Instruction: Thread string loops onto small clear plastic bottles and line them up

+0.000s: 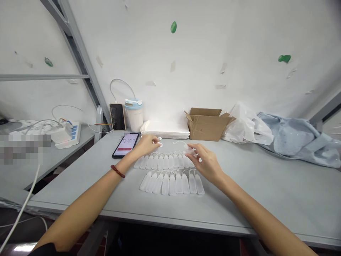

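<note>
My left hand (pixel 147 145), wearing a dark red beaded bracelet, has its thumb and fingertips pinched at a small white round piece (pixel 161 145). A second small white piece (pixel 160 138) sits just beyond those fingertips. My right hand (pixel 206 161) is closed in a pinch on a translucent plastic bottle, mostly hidden by the fingers, from which a thin white curved strap (pixel 180 142) sticks out leftward. Below the hands, several similar flat translucent bottles lie side by side in a back row (pixel 165 162) and a front row (pixel 172 185), each with a thin white strap.
A phone (pixel 125 145) showing a timer lies left of my left hand. Behind stand another phone (pixel 117 116), a blue-lidded cup (pixel 134 115), a white stack (pixel 166 129) and an open cardboard box (pixel 205 126). At right are a plastic bag (pixel 247 124) and blue cloth (pixel 298 138).
</note>
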The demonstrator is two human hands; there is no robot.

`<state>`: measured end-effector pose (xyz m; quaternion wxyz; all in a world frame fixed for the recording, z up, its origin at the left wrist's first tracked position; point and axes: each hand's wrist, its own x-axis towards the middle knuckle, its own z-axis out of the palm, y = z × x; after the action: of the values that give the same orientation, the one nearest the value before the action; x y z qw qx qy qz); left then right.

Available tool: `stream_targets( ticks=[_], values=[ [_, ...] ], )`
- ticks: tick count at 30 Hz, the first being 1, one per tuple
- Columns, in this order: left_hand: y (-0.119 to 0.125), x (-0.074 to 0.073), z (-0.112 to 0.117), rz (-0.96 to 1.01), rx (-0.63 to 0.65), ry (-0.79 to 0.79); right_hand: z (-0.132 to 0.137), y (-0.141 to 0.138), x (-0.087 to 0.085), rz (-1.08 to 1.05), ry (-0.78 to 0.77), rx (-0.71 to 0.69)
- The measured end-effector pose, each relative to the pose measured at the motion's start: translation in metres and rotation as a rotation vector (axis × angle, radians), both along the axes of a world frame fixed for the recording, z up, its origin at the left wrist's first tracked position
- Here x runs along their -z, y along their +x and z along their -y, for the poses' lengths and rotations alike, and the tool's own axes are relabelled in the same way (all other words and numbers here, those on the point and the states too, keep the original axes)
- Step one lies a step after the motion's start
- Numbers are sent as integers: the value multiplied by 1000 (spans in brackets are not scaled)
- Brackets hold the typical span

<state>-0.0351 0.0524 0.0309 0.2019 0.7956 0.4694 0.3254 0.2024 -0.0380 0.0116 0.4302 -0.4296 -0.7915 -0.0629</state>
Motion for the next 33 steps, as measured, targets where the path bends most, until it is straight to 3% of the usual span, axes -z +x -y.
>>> stream_targets(
  ticks=[3, 6, 9, 14, 18, 21, 28, 33],
  values=[
    [12, -18, 21, 201, 118, -229, 0, -3, 1, -4, 39, -14],
    [28, -25, 43, 335, 237, -355, 0, -5, 4, 6, 91, -45],
    [40, -22, 55, 412, 293, -375, 1, -6, 5, 34, 138, -46],
    [43, -15, 56, 400, 313, -352, 2, -6, 3, 113, 209, -38],
    [40, -16, 56, 393, 376, -480, 5, -7, -1, 75, 249, -106],
    [40, -17, 58, 399, 404, -517, 8, -8, -4, -6, 181, -155],
    [41, -16, 66, 456, 353, -380, 16, -10, -13, -244, -183, -142],
    [42, -18, 66, 443, 371, -493, 19, -12, -16, -337, -269, -132]
  ],
)
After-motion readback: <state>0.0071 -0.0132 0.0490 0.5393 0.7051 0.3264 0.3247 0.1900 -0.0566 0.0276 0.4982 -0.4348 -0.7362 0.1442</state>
